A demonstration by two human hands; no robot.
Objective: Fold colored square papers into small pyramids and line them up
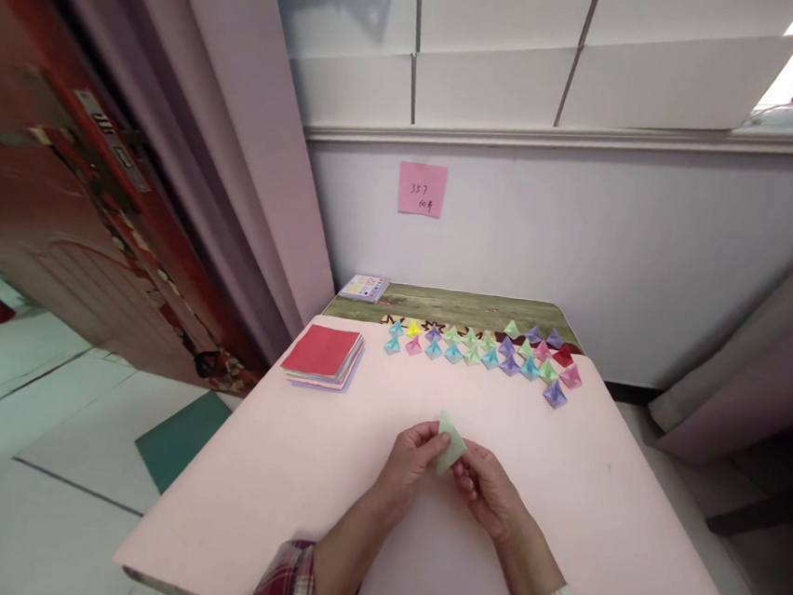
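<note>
A small folded piece of pale green paper (450,445) is held up between both hands, above the pink-covered table (350,489). My left hand (416,458) pinches its left side, with the thumb lying on the face of the paper. On the right corner, the fingers of my right hand (487,484) close around the paper's edge; some of those fingertips are hidden behind it. Beyond the hands, several small folded paper shapes (471,353) in many colours stand in rows. To the left lies a stack of square paper (322,352) with a red sheet on top.
At the table's far left corner lies a small printed pack (365,287). A pink note (422,190) is stuck to the wall behind the table. On the floor at the left is a green sheet (183,438), near a worn red door (96,212). Curtains hang at both sides.
</note>
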